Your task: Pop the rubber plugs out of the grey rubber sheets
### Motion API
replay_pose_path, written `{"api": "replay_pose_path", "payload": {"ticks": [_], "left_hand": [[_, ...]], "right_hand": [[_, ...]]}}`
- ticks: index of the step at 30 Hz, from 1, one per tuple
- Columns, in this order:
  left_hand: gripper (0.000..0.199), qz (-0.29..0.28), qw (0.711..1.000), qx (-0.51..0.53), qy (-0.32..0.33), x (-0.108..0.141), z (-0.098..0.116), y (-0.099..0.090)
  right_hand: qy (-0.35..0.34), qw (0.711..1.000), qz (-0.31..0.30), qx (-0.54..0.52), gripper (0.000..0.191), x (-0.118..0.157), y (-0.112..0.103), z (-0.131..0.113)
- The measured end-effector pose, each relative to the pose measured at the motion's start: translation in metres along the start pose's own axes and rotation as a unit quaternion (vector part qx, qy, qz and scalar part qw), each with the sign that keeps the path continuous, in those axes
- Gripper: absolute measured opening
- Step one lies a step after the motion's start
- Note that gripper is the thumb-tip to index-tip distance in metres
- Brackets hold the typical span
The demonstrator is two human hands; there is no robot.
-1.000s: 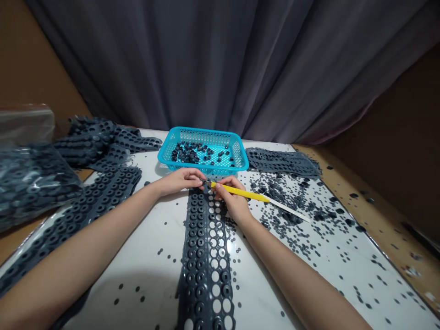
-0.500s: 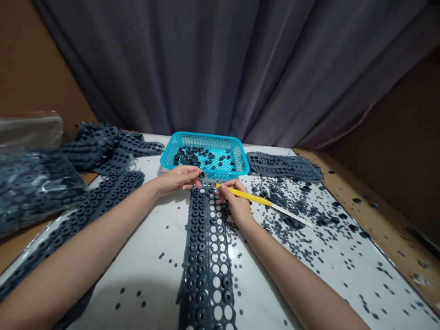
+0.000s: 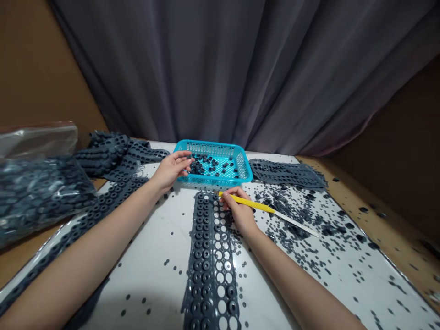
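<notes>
My left hand is over the left front corner of the blue basket, its fingers apart with nothing seen between them. Small black rubber rings lie inside the basket. My right hand is closed around a yellow-handled tool with a thin pale blade pointing to the right. Its yellow end is at the far end of a dark perforated rubber strip. The strip's left rows hold rings, while many holes in its right rows show the white tabletop.
A clear bag of dark pieces stands at the left, beside piled strips and a long strip. Another folded strip lies right of the basket. Small black discs are scattered across the right side.
My left hand has moved up and left from the strip's far end to the basket, and the dark ring it held is no longer in its fingers. My right hand still holds the tool.
</notes>
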State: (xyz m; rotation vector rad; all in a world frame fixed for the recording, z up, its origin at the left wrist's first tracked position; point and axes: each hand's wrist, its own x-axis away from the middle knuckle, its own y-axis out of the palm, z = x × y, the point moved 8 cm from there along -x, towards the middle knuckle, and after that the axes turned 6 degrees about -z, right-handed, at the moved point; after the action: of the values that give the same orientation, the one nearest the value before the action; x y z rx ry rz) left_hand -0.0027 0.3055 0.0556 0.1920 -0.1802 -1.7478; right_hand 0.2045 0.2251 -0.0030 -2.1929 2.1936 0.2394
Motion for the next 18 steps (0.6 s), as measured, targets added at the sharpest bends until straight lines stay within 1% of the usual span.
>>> {"api": "replay_pose_path", "payload": {"ticks": [2,4,9,15,18], "left_hand": [[0.033,0.024,0.999,-0.033,0.022,-0.0008,0.0026,-0.0047],[0.035,0.031,0.997,-0.063,0.043,-0.0015,0.0048,-0.0071],[0.035,0.020,0.989,-0.130,0.071,-0.0029,0.0073,-0.0087],[0.038,-0.002,0.985,-0.149,0.083,-0.0041,0.0084,-0.0072],[0.038,-0.005,0.980,-0.176,0.089,-0.0051,0.0098,-0.0094]], "right_hand": [[0.000,1.000,-0.001,0.001,0.023,0.0001,0.0001,-0.0002],[0.000,1.000,-0.001,0.002,0.023,0.0003,0.0004,-0.0012],[0.003,1.000,-0.003,0.006,0.024,0.0007,0.0018,-0.0026],[0.002,1.000,-0.005,0.011,0.025,0.0006,0.0025,-0.0034],[0.003,1.000,-0.009,0.009,0.025,0.0006,0.0032,-0.0039]]}}
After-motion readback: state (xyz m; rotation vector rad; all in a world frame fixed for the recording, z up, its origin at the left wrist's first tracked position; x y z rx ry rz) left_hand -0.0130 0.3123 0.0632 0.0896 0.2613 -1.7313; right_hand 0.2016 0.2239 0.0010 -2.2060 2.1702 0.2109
